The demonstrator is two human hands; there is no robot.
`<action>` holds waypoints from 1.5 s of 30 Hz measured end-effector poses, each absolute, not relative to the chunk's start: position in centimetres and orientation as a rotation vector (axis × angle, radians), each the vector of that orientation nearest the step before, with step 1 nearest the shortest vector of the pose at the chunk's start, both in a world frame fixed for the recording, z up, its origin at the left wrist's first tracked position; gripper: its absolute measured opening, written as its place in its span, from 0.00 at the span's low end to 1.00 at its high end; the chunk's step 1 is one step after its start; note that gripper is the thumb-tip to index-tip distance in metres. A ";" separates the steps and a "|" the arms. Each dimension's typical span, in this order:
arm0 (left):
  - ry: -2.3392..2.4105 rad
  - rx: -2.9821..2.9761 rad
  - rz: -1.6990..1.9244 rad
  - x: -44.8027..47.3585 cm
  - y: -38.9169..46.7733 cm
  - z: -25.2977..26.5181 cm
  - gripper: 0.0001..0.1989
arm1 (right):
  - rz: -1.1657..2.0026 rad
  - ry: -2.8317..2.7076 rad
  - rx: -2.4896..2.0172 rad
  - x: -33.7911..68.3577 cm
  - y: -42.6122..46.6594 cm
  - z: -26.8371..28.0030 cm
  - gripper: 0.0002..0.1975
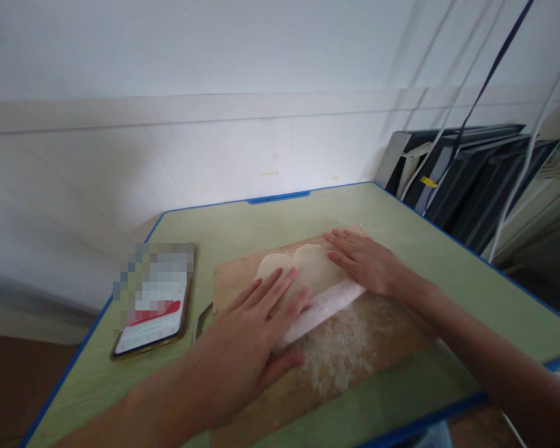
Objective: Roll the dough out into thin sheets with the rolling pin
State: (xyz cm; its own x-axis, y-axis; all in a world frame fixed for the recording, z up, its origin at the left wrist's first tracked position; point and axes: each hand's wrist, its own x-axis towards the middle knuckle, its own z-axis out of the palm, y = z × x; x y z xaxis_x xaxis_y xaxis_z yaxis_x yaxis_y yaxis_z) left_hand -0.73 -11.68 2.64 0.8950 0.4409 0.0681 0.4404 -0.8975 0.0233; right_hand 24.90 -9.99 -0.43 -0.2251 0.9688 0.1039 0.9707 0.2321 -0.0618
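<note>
A thin pale sheet of dough (315, 267) lies on a floured wooden board (354, 339). Its near side forms a white, flour-dusted roll (324, 308); whether a rolling pin is inside cannot be seen. My left hand (261, 330) rests palm down over the left end of the dough, fingers stretched out and a little spread. At the other end, my right hand (361, 261) lies flat with its fingers extended. Both palms hide parts of the dough and roll beneath them. Loose flour is scattered on the board in front of the roll.
A phone (152, 323) with a lit, partly blurred screen lies to the left, beside a metal loop (200, 323) at the board's edge. The green table (214, 227) has blue edging and meets a white wall. Dark flat panels (471, 180) and hanging cords (504, 56) stand at right.
</note>
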 end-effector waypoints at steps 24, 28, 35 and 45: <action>1.068 2.801 0.077 -2.4 -6.3 2.9 0.26 | 0.037 -2.227 -2.044 23.1 -8.0 -0.5 0.26; 0.989 2.835 -0.044 -2.7 -6.6 3.1 0.24 | -0.049 -2.331 -1.886 23.0 -9.9 0.0 0.24; 0.884 2.908 -0.114 -2.7 -8.3 3.9 0.26 | -0.016 -2.464 -1.760 22.5 -12.3 1.1 0.28; 0.711 2.922 -0.068 -2.2 -10.7 3.6 0.28 | -0.214 -2.421 -1.656 22.8 -15.9 -0.7 0.25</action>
State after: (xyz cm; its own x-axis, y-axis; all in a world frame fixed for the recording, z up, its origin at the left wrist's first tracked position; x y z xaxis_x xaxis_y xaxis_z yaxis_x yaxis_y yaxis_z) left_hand -2.19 -10.67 3.55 0.8877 0.4543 -0.0749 0.4603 -0.8798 0.1187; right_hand 22.81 -15.95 -0.66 -0.3522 0.9031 0.2457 0.9322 0.3619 0.0061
